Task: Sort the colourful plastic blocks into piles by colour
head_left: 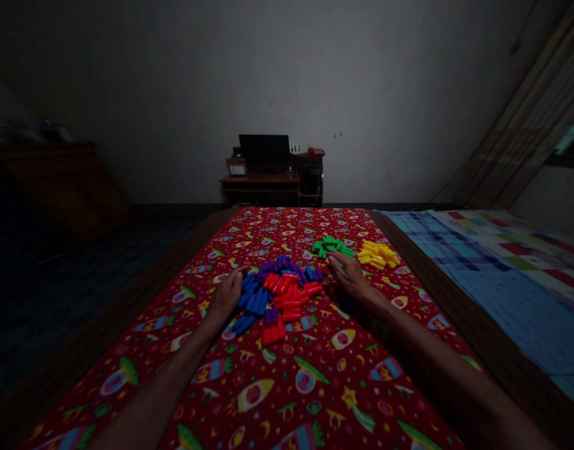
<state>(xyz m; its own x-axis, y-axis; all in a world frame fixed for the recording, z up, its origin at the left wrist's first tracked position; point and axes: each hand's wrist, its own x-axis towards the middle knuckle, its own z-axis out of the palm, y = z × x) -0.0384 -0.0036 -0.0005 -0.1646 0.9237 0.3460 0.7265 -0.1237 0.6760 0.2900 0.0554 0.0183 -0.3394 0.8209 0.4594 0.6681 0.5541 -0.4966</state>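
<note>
My left hand (227, 292) rests at the left edge of a mixed heap of small plastic stick-like pieces, its fingers loosely curved beside the blue pieces (256, 301). Red pieces (291, 297) lie in the middle and front of that heap, and purple pieces (267, 267) along its back. To the right, my right hand (349, 275) hovers or rests by the green pieces (331, 245), fingers stretched forward and slightly bent. I see nothing held in either hand, though the undersides of the fingers are hidden. Yellow pieces (377, 255) form a separate pile beyond my right hand.
Everything lies on a red cloth (249, 394) printed with rockets and stars. A dark border (437, 281) runs along its right side, beside a blue checked cloth (488, 287). A small desk (263, 180) with a black monitor (264, 152) stands against the far wall.
</note>
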